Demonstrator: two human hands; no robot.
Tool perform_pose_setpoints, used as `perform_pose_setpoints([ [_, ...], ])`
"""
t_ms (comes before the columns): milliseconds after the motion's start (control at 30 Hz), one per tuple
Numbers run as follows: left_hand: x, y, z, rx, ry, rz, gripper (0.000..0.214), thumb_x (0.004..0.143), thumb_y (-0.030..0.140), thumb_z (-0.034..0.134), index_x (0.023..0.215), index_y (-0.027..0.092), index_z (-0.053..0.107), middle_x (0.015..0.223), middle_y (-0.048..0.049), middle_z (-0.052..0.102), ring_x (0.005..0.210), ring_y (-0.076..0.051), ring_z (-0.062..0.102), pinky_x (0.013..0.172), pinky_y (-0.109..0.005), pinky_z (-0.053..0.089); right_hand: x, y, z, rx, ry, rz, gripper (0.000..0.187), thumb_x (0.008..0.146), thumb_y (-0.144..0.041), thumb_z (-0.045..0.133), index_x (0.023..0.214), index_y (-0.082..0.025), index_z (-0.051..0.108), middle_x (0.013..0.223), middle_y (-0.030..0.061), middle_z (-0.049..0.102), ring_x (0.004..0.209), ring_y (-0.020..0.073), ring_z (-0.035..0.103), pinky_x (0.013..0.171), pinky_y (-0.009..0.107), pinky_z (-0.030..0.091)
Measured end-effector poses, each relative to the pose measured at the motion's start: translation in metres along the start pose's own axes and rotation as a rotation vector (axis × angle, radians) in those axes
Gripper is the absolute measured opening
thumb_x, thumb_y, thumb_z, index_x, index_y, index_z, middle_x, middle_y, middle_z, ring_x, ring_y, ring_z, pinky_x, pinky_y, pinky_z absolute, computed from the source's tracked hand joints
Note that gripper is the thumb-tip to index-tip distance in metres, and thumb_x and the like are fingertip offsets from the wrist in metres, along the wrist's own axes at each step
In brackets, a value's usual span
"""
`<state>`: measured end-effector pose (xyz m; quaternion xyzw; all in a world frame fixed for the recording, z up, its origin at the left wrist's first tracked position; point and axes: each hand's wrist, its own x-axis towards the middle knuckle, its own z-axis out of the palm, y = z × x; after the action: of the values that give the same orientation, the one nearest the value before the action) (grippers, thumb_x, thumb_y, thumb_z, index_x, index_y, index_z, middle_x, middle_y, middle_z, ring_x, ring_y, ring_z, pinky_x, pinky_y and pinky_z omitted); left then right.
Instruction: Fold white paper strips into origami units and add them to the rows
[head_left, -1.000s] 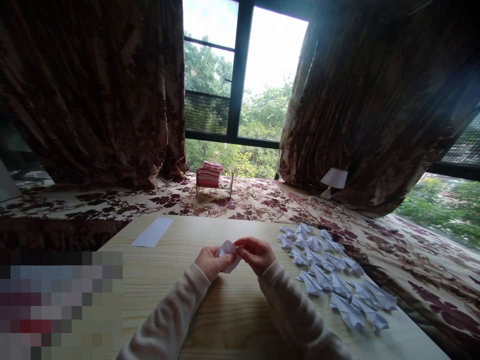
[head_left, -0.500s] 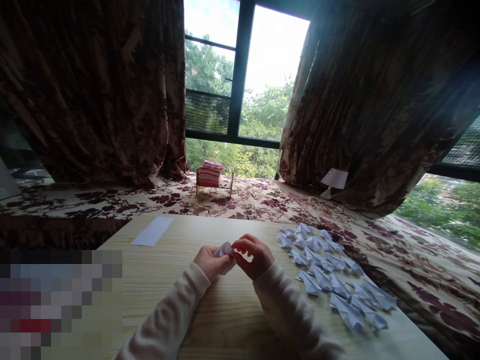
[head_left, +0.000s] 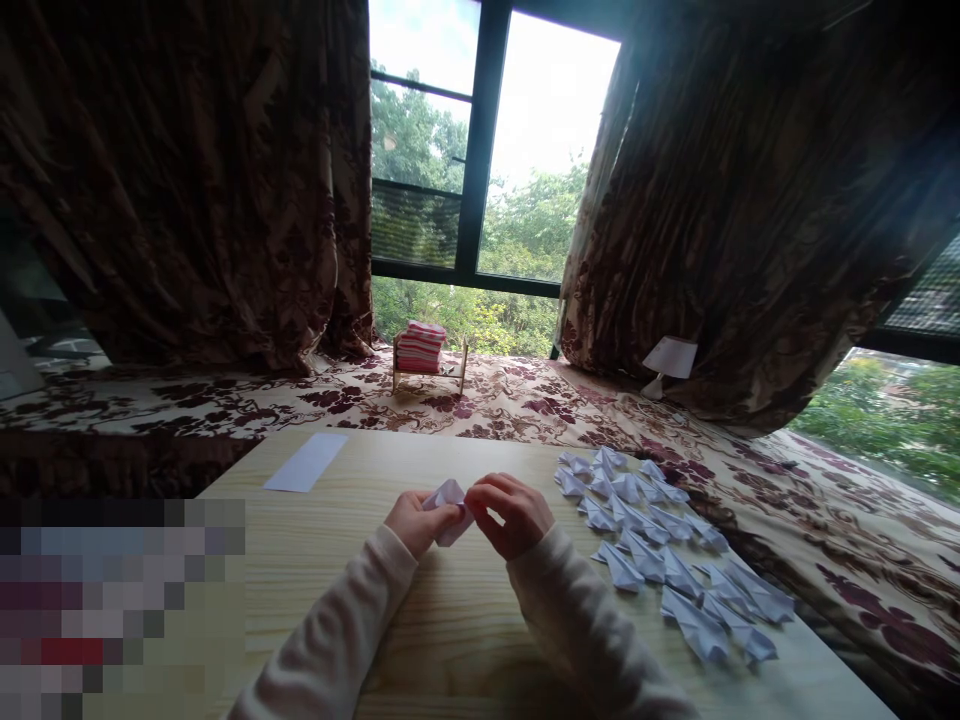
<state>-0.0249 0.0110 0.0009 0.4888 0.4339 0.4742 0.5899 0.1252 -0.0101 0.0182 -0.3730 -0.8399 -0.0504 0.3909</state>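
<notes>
A partly folded piece of white paper is held above the middle of the wooden table. My left hand grips it from the left, thumb across its front. From the other side, my right hand pinches the paper's right edge between thumb and fingers. To the right of my hands lie several folded white paper pieces, pointed and winged in shape, spread in loose rows. A flat white paper strip rests at the table's far left.
The pale wooden table abuts a ledge with a flowered cloth. On the ledge stand a small wooden rack with folded red-and-white striped cloths and a small white lamp. Pixelated blocks cover the lower left corner.
The fingers of my right hand have drawn closer together at the paper's edge. More of the folded paper's face now shows between my hands; the other things are unmoved.
</notes>
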Motion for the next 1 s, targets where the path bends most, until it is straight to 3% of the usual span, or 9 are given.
perform_pose_setpoints([
  [533,0.0003,0.0005,-0.0002,0.050,-0.006,-0.029,0.012,0.045,0.018,0.067,0.042,0.010,0.059,0.038,0.0024,0.050,0.041,-0.007,0.041,0.043,-0.021,0.030,0.0035,-0.0018,-0.0012,-0.129,-0.013,-0.081,0.016,0.082,-0.019,0.045,0.076,-0.019,0.060,0.073,0.0040,0.059,0.068,0.0140,0.049,0.060,0.023,0.038],
  [1000,-0.0022,0.0053,0.0022,0.026,-0.013,-0.040,0.010,0.045,0.020,0.064,0.042,0.010,0.061,0.039,0.0021,0.048,0.042,-0.008,0.041,0.044,-0.022,0.029,0.0007,0.0035,0.0014,-0.048,-0.034,-0.047,0.017,0.083,-0.021,0.042,0.078,-0.019,0.059,0.074,0.0047,0.058,0.069,0.0147,0.050,0.063,0.024,0.041],
])
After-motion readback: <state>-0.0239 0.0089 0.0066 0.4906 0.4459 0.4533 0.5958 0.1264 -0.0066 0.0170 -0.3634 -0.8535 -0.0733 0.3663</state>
